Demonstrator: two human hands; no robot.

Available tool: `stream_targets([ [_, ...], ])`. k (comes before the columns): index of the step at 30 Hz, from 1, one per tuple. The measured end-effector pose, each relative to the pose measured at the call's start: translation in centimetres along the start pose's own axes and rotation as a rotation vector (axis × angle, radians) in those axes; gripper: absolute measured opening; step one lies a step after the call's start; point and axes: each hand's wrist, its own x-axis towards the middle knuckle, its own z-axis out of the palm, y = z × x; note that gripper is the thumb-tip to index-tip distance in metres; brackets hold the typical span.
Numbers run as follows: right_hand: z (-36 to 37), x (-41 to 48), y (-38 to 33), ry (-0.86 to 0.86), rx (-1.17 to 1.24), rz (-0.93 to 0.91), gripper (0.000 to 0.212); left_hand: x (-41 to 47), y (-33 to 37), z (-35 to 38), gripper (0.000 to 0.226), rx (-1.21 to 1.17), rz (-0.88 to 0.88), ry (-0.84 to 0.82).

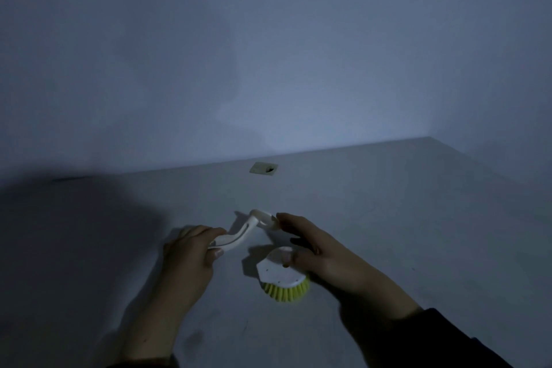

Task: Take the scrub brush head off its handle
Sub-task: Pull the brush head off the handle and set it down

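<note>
The white handle [242, 233] is held above the grey table, its ring end pointing up and right. My left hand [191, 251] is closed around the handle's lower end. The brush head [282, 273], a white disc with yellow-green bristles underneath, sits apart from the handle, just below and to the right of it. My right hand [316, 248] rests against the head's right side, thumb on the white disc, while its fingertips touch the handle's ring end.
The grey table [403, 218] meets a plain wall at the back. A small square cable cover [263, 168] lies in the table near the wall. The room is dim, and a dark shadow covers the table's left part.
</note>
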Motion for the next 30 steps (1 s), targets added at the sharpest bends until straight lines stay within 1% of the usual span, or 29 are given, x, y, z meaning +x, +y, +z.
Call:
stream_targets([
  [1,0.0,0.0,0.0,-0.014,-0.009,0.008,0.077,0.0,0.0,0.0,0.033,0.002,-0.003,0.000],
  [5,0.2,-0.1,-0.4,-0.035,-0.012,-0.021,0.067,0.2,0.0,0.1,0.033,0.015,-0.021,-0.012],
  [9,0.2,0.0,-0.5,-0.036,-0.017,-0.038,0.069,0.2,-0.1,0.3,0.036,0.013,-0.050,-0.022],
  [15,0.1,0.3,0.1,-0.046,-0.061,-0.041,0.064,0.3,-0.3,0.6,0.040,-0.038,-0.099,-0.027],
  [25,0.0,0.6,0.4,-0.072,-0.103,-0.060,0.068,0.3,-0.4,0.8,0.044,-0.087,-0.083,-0.017],
  [30,-0.1,0.5,0.4,-0.071,-0.121,-0.087,0.058,0.4,-0.2,0.8,0.052,-0.115,-0.108,-0.005],
])
